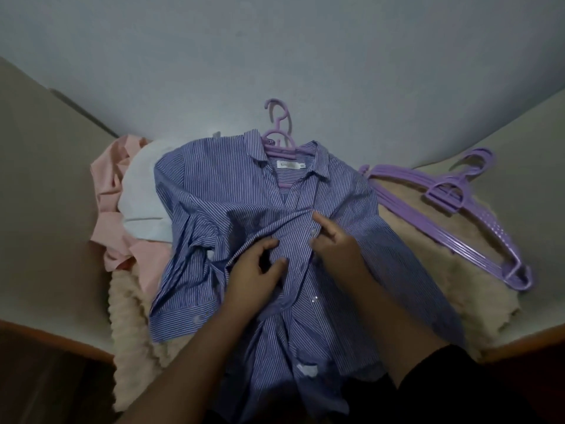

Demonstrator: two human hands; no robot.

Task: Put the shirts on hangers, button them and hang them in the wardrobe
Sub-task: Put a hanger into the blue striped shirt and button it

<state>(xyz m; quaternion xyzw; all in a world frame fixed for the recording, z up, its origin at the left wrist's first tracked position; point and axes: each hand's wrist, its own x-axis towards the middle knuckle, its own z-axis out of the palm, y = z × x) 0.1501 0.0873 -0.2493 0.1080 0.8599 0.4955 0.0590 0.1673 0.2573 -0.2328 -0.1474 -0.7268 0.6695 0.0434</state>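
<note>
Dim grey wall [275, 50], beige fleece blanket [452, 270]

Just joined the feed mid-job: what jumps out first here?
The blue striped shirt spread at centre on a purple hanger, with the left hand and right hand gripping its front by a button. Spare purple hangers lie to the right, pink and white shirts on the left.

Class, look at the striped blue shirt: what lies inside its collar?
Inside the striped blue shirt sits a purple hanger: hook, neck and a strip of bar show beside the label. Its arms are covered by cloth.
</note>
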